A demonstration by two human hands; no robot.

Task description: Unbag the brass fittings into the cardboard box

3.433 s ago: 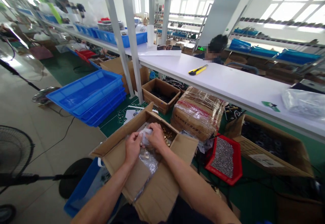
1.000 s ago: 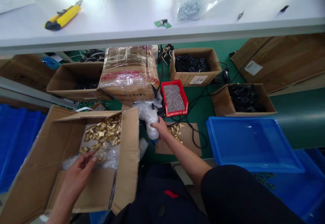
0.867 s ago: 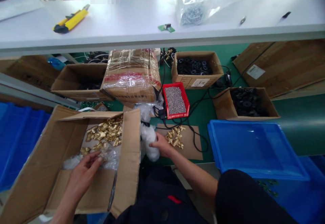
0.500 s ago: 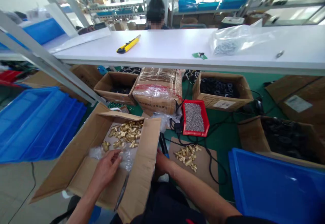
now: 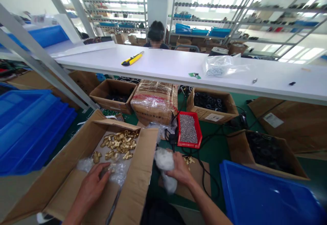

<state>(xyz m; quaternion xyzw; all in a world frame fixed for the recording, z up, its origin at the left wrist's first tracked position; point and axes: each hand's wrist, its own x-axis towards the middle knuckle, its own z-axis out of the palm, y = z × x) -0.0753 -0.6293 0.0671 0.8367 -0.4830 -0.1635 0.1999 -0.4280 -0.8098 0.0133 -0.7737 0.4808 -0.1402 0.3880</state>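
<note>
The right hand (image 5: 180, 170) wraps round a plastic-wrapped bundle (image 5: 165, 161); the left hand (image 5: 93, 186) is half-curled, its hold unclear, brass parts (image 5: 121, 144) just beyond; slick-looking wrapping could make the bundle slip.

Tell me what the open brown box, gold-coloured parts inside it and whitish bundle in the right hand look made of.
Open brown box: matte cardboard, by its folded flaps. Small gold-coloured parts: shiny metal, perhaps brass, from the glints. Whitish rounded bundle in the right hand: outside possibly plastic wrap, by its pale bulges, though blurred.
</note>
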